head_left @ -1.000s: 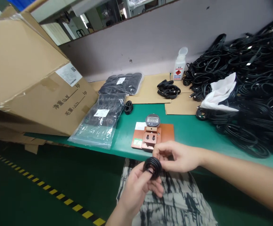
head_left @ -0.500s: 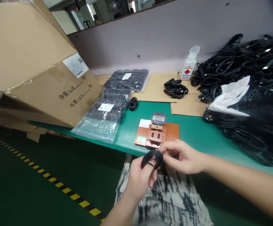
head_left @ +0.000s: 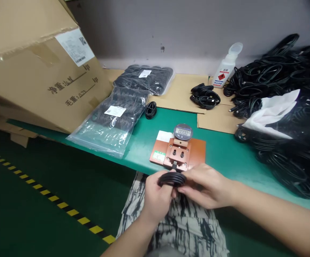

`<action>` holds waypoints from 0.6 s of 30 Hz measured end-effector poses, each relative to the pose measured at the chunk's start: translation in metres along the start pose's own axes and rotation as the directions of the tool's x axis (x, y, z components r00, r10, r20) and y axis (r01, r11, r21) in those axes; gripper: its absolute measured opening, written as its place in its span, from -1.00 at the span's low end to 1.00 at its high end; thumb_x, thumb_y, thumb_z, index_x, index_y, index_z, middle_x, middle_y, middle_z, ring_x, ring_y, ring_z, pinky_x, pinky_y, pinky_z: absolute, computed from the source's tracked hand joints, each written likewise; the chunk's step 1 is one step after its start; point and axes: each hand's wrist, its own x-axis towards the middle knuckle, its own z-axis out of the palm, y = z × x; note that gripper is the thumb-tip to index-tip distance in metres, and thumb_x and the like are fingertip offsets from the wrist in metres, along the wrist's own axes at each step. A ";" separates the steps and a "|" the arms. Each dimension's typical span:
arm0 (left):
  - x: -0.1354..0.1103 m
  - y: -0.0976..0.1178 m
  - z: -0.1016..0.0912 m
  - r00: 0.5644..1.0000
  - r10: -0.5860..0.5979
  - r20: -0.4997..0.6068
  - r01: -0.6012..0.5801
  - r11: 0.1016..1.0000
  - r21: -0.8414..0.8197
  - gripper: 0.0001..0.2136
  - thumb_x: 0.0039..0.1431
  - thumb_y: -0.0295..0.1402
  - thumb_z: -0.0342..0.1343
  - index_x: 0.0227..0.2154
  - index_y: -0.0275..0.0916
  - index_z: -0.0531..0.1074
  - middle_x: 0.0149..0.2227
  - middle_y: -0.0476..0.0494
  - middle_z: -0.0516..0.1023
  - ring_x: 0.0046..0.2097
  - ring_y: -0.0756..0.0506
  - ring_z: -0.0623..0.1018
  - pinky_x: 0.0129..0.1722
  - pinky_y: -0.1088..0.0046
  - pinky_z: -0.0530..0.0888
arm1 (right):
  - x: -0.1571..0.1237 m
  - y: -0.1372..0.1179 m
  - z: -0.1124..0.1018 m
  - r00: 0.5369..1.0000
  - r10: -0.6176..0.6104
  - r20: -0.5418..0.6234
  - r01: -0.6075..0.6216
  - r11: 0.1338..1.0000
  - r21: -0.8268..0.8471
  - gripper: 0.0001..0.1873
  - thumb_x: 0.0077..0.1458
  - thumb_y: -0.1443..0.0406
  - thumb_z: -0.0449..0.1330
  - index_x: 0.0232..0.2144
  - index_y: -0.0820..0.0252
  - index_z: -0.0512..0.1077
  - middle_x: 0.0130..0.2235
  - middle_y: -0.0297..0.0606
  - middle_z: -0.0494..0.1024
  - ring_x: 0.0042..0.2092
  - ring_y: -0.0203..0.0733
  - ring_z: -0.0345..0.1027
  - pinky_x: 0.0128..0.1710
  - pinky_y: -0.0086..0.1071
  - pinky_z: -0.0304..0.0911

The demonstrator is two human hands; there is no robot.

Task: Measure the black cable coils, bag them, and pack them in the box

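A coiled black USB cable is in my hands at the front edge of the green table. My left hand is closed around the coil, with the thumb through its loop. From the right, my right hand pinches the coil's side. One plug points away from me at the front of a copper-coloured gauge fixture; I cannot tell whether it sits inside the slot. The round digital dial gauge on the fixture appears to read 0.000.
Bagged cables lie left of the fixture, beside a single coil. A large cardboard box leans at the left. Loose coils, a white bottle and a big cable heap with white cloth stand right.
The cable coil has tilted flatter, and its plug now shows at the fixture's front. My right hand has shifted slightly down along the coil. The head view has tipped downward.
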 end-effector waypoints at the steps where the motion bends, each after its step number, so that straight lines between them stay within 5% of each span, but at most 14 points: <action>1: 0.001 0.000 -0.001 1.000 -0.003 0.002 0.003 1.000 -0.008 -0.61 0.25 -0.19 0.04 -0.67 -0.25 0.28 -0.71 0.08 0.27 -0.67 0.10 0.16 -0.65 0.55 0.12 | 0.000 0.001 0.000 1.000 -0.001 0.015 0.001 1.000 -0.004 -0.86 0.28 0.30 0.05 -0.17 0.25 0.36 -0.51 -0.29 0.52 -0.52 -0.28 0.41 -0.52 -0.45 0.30; 18: 0.006 0.006 -0.001 0.998 -0.056 0.015 0.057 0.996 -0.070 -0.63 0.19 -0.18 0.08 -0.67 -0.24 0.28 -0.73 0.10 0.19 -0.67 0.09 0.15 -0.66 0.55 0.10 | 0.001 0.004 0.000 0.997 0.047 0.054 -0.047 0.999 0.012 -0.86 0.29 0.27 0.04 -0.20 0.21 0.35 -0.51 -0.32 0.50 -0.50 -0.28 0.41 -0.49 -0.42 0.32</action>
